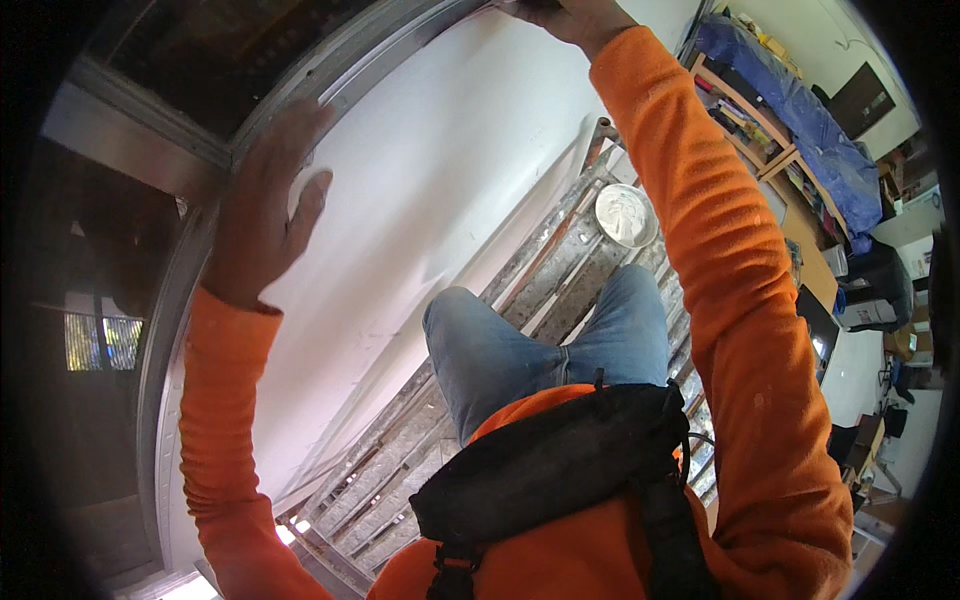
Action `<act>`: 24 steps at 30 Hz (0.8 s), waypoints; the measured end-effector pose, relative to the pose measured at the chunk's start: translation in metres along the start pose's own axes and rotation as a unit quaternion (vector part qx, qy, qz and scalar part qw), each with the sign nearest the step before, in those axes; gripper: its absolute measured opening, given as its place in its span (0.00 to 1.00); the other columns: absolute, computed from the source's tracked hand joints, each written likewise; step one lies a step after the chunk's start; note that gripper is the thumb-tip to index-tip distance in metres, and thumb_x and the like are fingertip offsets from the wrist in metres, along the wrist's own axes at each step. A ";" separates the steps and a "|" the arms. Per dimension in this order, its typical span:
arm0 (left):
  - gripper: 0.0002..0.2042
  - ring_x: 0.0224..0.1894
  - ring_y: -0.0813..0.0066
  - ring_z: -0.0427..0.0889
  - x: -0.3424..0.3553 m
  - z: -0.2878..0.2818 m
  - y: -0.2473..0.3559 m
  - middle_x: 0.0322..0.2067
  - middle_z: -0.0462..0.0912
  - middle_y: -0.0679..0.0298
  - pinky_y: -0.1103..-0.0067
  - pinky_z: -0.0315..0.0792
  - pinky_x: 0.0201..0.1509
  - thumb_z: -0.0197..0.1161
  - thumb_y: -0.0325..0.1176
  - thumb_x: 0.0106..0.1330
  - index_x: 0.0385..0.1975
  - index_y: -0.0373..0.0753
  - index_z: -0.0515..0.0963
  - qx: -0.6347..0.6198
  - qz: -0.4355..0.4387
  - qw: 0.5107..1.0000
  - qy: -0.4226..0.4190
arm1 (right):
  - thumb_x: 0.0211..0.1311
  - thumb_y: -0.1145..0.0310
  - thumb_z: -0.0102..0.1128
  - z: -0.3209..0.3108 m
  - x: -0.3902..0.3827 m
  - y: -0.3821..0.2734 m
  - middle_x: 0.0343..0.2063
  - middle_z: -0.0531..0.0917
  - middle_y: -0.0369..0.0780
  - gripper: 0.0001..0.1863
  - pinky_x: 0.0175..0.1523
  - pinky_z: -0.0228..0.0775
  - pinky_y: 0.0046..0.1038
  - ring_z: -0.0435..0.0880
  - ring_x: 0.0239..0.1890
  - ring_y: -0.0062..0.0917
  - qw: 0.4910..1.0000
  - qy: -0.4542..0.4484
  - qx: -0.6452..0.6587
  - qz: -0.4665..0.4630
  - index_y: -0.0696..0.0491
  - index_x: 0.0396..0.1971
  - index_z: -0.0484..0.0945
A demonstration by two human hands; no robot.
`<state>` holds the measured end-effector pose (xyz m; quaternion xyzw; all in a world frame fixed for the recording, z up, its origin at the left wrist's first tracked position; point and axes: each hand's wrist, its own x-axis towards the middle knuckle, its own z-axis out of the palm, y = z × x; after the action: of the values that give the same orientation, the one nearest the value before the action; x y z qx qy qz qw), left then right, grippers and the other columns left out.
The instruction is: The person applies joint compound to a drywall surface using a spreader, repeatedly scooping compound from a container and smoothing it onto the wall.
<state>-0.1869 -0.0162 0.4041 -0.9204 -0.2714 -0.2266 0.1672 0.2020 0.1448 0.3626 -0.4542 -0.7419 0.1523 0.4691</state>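
Observation:
My left hand lies against the grey metal window frame, its thumb held apart and its fingers stretched upward along the frame. Nothing shows in that palm. At the top edge of the view, my right hand reaches to the upper part of the same frame, by the white wall. Its fingers are mostly cut off and dark, so what they hold, if anything, is hidden. A round bowl of white paste stands on the plank platform beyond my knees.
Dark window panes fill the left side. The slatted platform under me is splashed with white and runs along the wall. Over to the right, lower down, are wooden shelves partly under a blue sheet, with a desk and several other items.

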 end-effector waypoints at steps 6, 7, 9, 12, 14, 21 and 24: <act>0.23 0.63 0.43 0.74 0.045 0.005 -0.022 0.62 0.75 0.46 0.64 0.69 0.67 0.56 0.31 0.74 0.68 0.38 0.67 -0.040 0.007 0.999 -0.020 | 0.64 0.78 0.38 -0.034 -0.043 0.007 0.44 0.84 0.52 0.20 0.56 0.79 0.43 0.84 0.47 0.47 0.732 0.070 0.668 0.114 0.63 0.52 0.74; 0.23 0.63 0.44 0.74 0.056 0.002 -0.020 0.62 0.75 0.46 0.64 0.69 0.67 0.55 0.33 0.74 0.68 0.37 0.67 -0.050 -0.018 0.997 -0.057 | 0.71 0.68 0.54 -0.031 -0.062 0.000 0.39 0.84 0.48 0.16 0.46 0.80 0.38 0.87 0.41 0.37 0.741 0.239 0.600 0.186 0.67 0.48 0.75; 0.23 0.63 0.45 0.75 0.085 0.004 -0.015 0.62 0.75 0.46 0.64 0.69 0.67 0.55 0.35 0.75 0.67 0.37 0.67 -0.056 -0.026 0.994 -0.091 | 0.70 0.68 0.55 -0.036 -0.102 0.012 0.38 0.84 0.46 0.16 0.45 0.80 0.36 0.86 0.39 0.35 0.946 0.225 0.206 0.110 0.66 0.47 0.76; 0.23 0.66 0.49 0.72 0.118 0.026 -0.015 0.64 0.73 0.48 0.64 0.65 0.71 0.54 0.37 0.75 0.67 0.36 0.67 -0.115 -0.069 0.982 -0.130 | 0.68 0.66 0.58 -0.018 -0.130 0.000 0.33 0.85 0.43 0.15 0.42 0.78 0.30 0.85 0.36 0.29 0.875 0.242 0.384 0.169 0.65 0.43 0.79; 0.24 0.70 0.53 0.69 0.125 0.041 -0.025 0.66 0.71 0.49 0.66 0.60 0.74 0.52 0.38 0.75 0.68 0.35 0.67 -0.134 -0.103 0.977 -0.131 | 0.71 0.62 0.54 0.009 -0.128 0.001 0.31 0.87 0.47 0.19 0.35 0.77 0.32 0.86 0.27 0.32 0.918 0.206 0.225 0.254 0.59 0.52 0.81; 0.26 0.71 0.57 0.66 0.145 0.054 -0.023 0.67 0.69 0.50 0.68 0.55 0.76 0.46 0.37 0.74 0.70 0.35 0.64 -0.165 -0.156 0.963 -0.149 | 0.64 0.73 0.48 0.023 -0.062 0.086 0.45 0.85 0.53 0.23 0.54 0.76 0.41 0.83 0.48 0.50 0.907 0.411 0.025 0.087 0.55 0.58 0.78; 0.26 0.71 0.59 0.66 0.139 0.056 -0.030 0.68 0.68 0.51 0.69 0.55 0.76 0.46 0.38 0.76 0.71 0.35 0.63 -0.153 -0.167 0.962 -0.153 | 0.62 0.75 0.48 0.041 -0.041 0.095 0.45 0.86 0.50 0.24 0.54 0.76 0.41 0.84 0.47 0.48 0.891 0.439 0.063 0.097 0.53 0.58 0.80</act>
<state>-0.0818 0.0906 0.4332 -0.9004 -0.4051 -0.1471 -0.0596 0.2241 0.1709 0.2567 -0.5136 -0.4016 0.0286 0.7577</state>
